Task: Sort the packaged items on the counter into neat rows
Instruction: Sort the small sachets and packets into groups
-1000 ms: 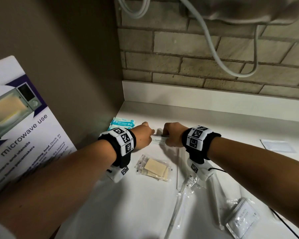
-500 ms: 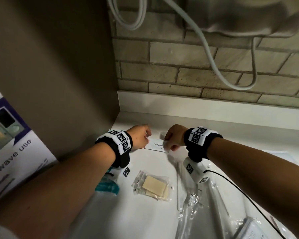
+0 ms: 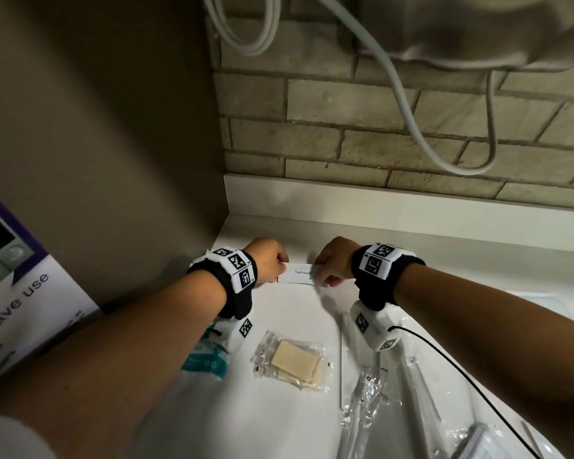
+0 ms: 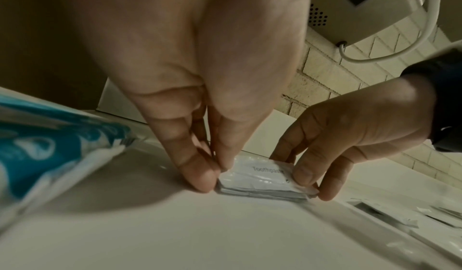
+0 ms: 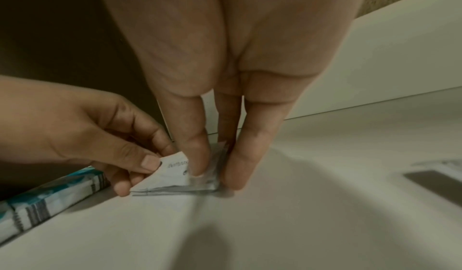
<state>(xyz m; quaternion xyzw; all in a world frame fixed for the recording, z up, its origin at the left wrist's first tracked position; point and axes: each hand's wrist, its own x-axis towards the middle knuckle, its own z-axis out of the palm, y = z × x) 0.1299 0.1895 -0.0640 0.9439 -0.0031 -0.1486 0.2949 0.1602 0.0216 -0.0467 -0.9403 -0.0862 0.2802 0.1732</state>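
A small stack of white toothpaste sachets [image 3: 298, 275] [image 4: 262, 181] [image 5: 175, 177] lies on the white counter [image 3: 279, 419] near the back left corner. My left hand [image 3: 274, 265] [image 4: 215, 175] pinches the stack's left end with thumb and fingers. My right hand [image 3: 325, 271] [image 5: 215, 173] pinches its right end the same way. A clear packet with a beige pad [image 3: 290, 361] lies nearer me. A teal and white packet [image 3: 207, 356] [image 4: 47, 151] sits under my left wrist. Clear-wrapped toothbrushes [image 3: 365, 389] lie at the front right.
A brown side panel [image 3: 130, 160] closes the left, a brick wall [image 3: 378, 127] and white upstand [image 3: 411, 207] the back. A wall unit with a grey cord [image 3: 408, 104] hangs above. A microwave notice [image 3: 17, 293] leans at the left. A flat white packet [image 3: 540, 298] lies far right.
Both hands have carried the toothpaste sachets a little farther back toward the corner and set them flat on the counter; the head view has tilted up, so the teal packet now lies under my left wrist.
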